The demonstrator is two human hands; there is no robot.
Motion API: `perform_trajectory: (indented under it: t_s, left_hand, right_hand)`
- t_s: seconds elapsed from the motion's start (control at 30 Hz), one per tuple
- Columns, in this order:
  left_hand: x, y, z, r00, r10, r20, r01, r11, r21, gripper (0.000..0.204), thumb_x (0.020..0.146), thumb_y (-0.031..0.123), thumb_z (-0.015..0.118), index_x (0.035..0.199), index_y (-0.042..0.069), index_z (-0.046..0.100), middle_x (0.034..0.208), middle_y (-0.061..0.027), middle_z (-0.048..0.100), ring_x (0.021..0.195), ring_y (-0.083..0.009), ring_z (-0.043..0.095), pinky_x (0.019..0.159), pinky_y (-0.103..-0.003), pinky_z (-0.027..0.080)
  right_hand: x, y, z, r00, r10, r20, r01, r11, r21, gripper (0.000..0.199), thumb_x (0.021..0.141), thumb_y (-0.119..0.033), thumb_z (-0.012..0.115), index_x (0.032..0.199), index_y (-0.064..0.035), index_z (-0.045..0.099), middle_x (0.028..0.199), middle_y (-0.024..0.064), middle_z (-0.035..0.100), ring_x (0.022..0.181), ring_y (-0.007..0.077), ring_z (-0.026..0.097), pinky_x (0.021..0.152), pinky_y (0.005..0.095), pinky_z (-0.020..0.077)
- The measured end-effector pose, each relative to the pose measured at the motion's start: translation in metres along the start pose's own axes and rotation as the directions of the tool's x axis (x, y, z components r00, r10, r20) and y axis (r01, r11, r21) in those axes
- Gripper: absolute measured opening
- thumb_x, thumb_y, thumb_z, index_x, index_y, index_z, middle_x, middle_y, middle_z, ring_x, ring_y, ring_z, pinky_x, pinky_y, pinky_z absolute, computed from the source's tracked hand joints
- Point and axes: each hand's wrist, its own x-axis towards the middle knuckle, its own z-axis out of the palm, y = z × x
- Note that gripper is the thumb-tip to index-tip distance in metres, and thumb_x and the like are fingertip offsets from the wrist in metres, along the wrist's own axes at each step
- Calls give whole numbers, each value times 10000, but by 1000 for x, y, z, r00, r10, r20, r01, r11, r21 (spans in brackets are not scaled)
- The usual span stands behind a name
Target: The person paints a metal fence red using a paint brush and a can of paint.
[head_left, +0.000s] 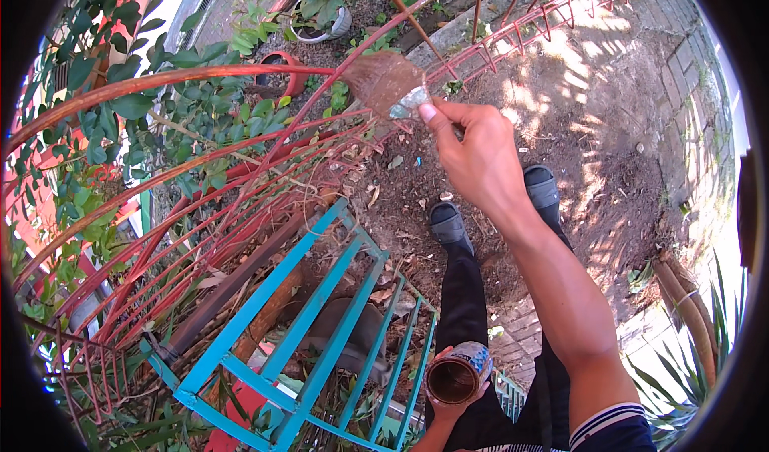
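Observation:
My right hand (481, 149), arm stretched forward, pinches a wide paintbrush (386, 82) by its paint-smeared metal band. Reddish-brown paint coats the brush. Its bristle end points left and lies over or against the curved red metal bars (232, 72); whether it touches them I cannot tell. Low in the view, before my legs, my left hand (450, 412) is wrapped round a small can (453, 380) with a blue patterned side. The can's mouth faces up and shows brown paint inside.
A turquoise metal frame with slats (320, 344) stands left of my legs. Many red rods (200, 236) and leafy branches (132, 104) crowd the left. A white pot (336, 26) holds a plant. My sandalled feet (448, 224) stand on bare soil; paving (695, 64) edges the right.

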Motion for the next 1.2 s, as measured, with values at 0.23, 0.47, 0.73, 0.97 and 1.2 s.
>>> perform_trajectory:
  t_s: [0.23, 0.47, 0.73, 0.97, 1.2]
  left_hand:
    - [-3, -5, 2, 1000, -20, -13, 20, 1000, 0, 1116, 655, 373, 980, 1513, 59, 339, 1480, -177, 479, 1392, -357, 472, 1198, -483, 355]
    - [-5, -3, 7, 998, -37, -51, 35, 999, -40, 1100, 662, 397, 971, 1510, 66, 353, 1472, -177, 488, 1383, -359, 479, 1191, -486, 349]
    - [-9, -10, 9, 996, -62, -60, 59, 997, -51, 1073, 653, 383, 978, 1501, 70, 399, 1482, -166, 487, 1379, -346, 482, 1194, -469, 347]
    - [-10, -8, 13, 999, -13, -51, 15, 999, 39, 1098, 672, 394, 973, 1523, 61, 364, 1504, -166, 480, 1407, -339, 468, 1204, -464, 342]
    - [-7, 1, 18, 988, -32, -150, 16, 994, -105, 1049, 640, 357, 1000, 1466, 53, 429, 1483, -159, 517, 1390, -317, 500, 1190, -446, 372]
  right_hand:
    - [22, 12, 16, 994, 59, -88, -63, 997, -48, 313, 1013, -284, 658, 1114, -12, 776, 660, 273, 620, 570, 397, 635, 648, 461, 511]
    - [17, 25, 34, 988, 6, -152, -25, 992, -125, 317, 1030, -270, 631, 1159, -10, 760, 705, 300, 622, 661, 467, 663, 671, 504, 506]
    - [-27, 32, 56, 996, -27, 85, 37, 992, -119, 268, 1039, -236, 619, 1071, -3, 748, 706, 296, 618, 665, 498, 644, 621, 517, 489]
    - [-4, 14, 22, 999, -30, -34, 26, 993, -115, 279, 1033, -241, 632, 1014, 8, 756, 719, 297, 623, 683, 481, 651, 619, 489, 501]
    - [-22, 5, -20, 959, 233, -162, -220, 971, 97, 366, 1038, -309, 664, 1171, 21, 752, 605, 119, 560, 557, 99, 497, 539, 361, 433]
